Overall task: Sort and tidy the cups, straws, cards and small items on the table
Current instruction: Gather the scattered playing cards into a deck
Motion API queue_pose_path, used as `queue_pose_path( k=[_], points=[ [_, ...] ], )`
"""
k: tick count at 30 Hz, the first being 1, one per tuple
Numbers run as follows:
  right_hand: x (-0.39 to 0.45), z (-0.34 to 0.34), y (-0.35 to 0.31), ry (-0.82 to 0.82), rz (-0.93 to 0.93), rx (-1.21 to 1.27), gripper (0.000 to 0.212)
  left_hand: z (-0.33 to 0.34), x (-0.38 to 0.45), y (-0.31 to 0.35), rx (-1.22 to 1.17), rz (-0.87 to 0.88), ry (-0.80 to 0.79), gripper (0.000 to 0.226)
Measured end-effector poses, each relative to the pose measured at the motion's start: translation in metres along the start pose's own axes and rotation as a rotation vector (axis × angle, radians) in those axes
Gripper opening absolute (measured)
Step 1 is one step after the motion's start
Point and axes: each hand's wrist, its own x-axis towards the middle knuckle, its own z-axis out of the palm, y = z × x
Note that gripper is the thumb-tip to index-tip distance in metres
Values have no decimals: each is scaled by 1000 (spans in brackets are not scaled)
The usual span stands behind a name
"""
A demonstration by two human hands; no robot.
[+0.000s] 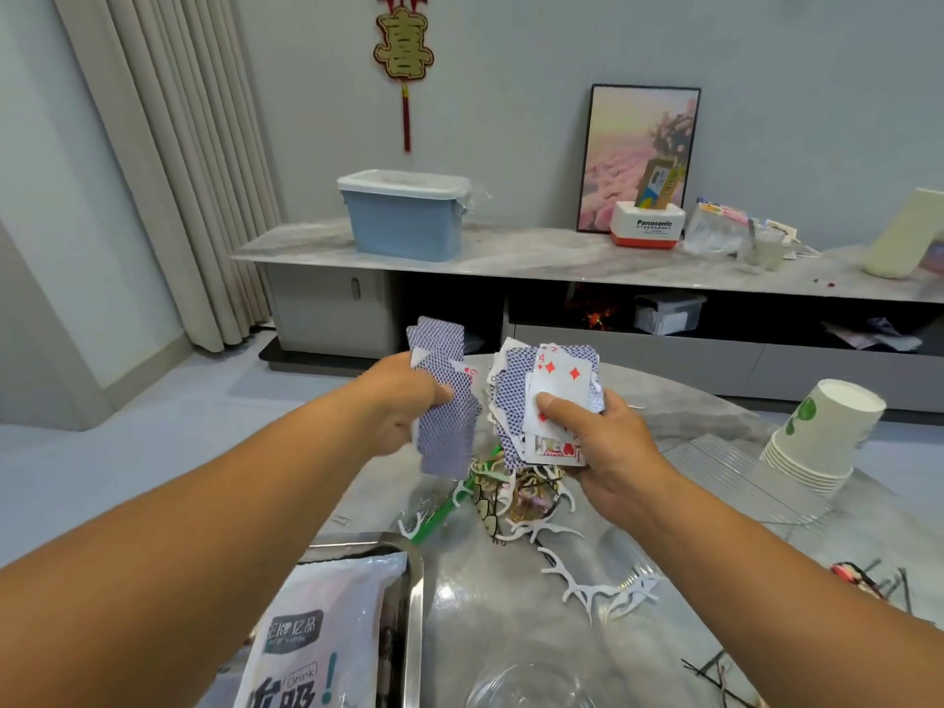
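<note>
Above table (689, 544), hands grip cards (541, 401) (faces mostly hidden)

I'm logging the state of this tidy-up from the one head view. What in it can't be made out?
- Blue-backed playing cards in the left hand: faces turned away, count unreadable.
- Messy card bundle in the right hand: only the top diamond card reads; the rest overlap.
- Clear glass: cut off by the bottom edge.
- White printed straw bag: lettering cropped.
- Stack of white paper cups: count too fine.
</note>
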Motion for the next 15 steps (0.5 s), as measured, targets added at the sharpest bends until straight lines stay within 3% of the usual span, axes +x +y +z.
queue_pose_path(
  k=[4, 7, 10, 15],
  points=[
    [1, 9, 2, -7, 60, 21, 38, 23, -19, -12, -507, -149, -113, 39],
    [-2, 19, 6, -6, 77, -33, 30, 42, -28, -23, -586, -164, -217, 59],
    [-5, 29, 10, -53, 105, -106, 19, 58, -33, -30, -550, -95, -213, 39],
    [-4, 36, 8, -38, 152, -290, 28, 48, -12, -39, -554, -141, -73, 27]
  ],
)
